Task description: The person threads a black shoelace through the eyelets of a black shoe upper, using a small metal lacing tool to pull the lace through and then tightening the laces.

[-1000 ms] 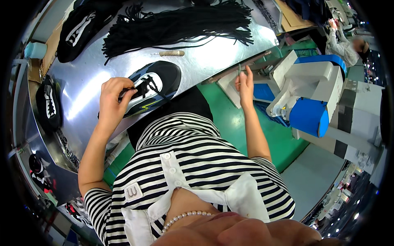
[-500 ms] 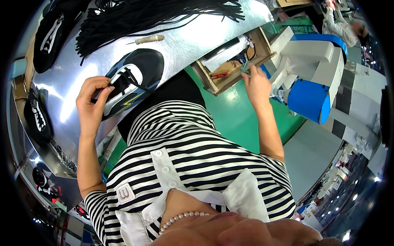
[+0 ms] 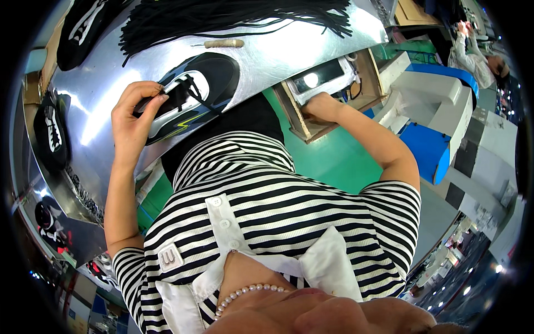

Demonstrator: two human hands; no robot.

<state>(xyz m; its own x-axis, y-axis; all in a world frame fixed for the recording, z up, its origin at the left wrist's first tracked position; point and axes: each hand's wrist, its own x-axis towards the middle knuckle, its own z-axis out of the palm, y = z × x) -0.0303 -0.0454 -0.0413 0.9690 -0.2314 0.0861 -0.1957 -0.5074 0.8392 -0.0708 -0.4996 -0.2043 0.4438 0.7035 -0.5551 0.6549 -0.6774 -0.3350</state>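
A dark shoe (image 3: 218, 75) with a white lacing panel and a yellow mark on its side lies on the metal table. Black laces (image 3: 194, 92) run through its upper part, and a loose end trails over the near side. My left hand (image 3: 135, 114) pinches the shoe at its tongue end with thumb and forefinger. Whether lace or tongue is between the fingertips is hard to make out. My right hand (image 3: 324, 107) reaches down into an open wooden drawer (image 3: 317, 133); its fingers are hidden there.
A wooden-handled awl (image 3: 224, 43) and a heap of black laces (image 3: 233, 22) lie on the metal table (image 3: 105, 111) beyond the shoe. More dark shoes (image 3: 53, 131) are at the left. Inside the drawer is a dark-screened phone (image 3: 320, 77). A blue-and-white machine (image 3: 428, 94) stands at the right.
My right hand has moved left and into the drawer, from its near right edge. The phone in the drawer now shows more fully. My left hand keeps its pinch at the shoe.
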